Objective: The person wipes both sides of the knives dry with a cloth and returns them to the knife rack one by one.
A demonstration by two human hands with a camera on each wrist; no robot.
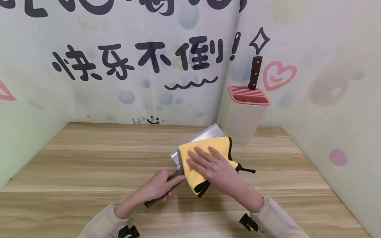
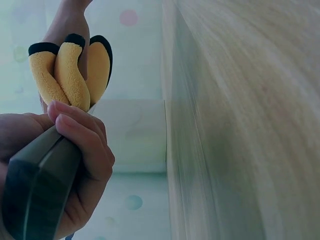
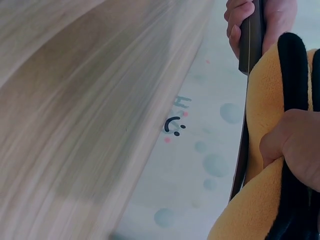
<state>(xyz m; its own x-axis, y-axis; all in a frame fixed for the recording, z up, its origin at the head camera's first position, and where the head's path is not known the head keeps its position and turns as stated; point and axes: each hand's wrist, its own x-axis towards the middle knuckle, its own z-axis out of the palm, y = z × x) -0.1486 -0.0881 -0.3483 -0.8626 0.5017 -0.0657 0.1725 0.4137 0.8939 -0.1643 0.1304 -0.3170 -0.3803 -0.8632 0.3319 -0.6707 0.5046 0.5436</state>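
Observation:
A cleaver with a wide metal blade [image 1: 209, 132] is held above the wooden table. The left hand [image 1: 160, 185] grips its dark handle [image 1: 152, 202], fingers curled round it; the left wrist view shows the handle [image 2: 42, 185] end-on in that hand [image 2: 90, 165]. A folded yellow cloth with black edging [image 1: 190, 155] covers much of the blade. On top of the cloth lies the right hand [image 1: 212, 168], its fingers extended and spread. In the right wrist view the cloth [image 3: 265, 85] lies against the blade, with the right thumb [image 3: 295, 145] on the cloth.
A white knife block with a pink top [image 1: 244, 122] stands at the back right of the table [image 1: 89, 158], close behind the blade. A brown-handled knife [image 1: 255, 72] is in its slots. Printed walls enclose the table's back and sides.

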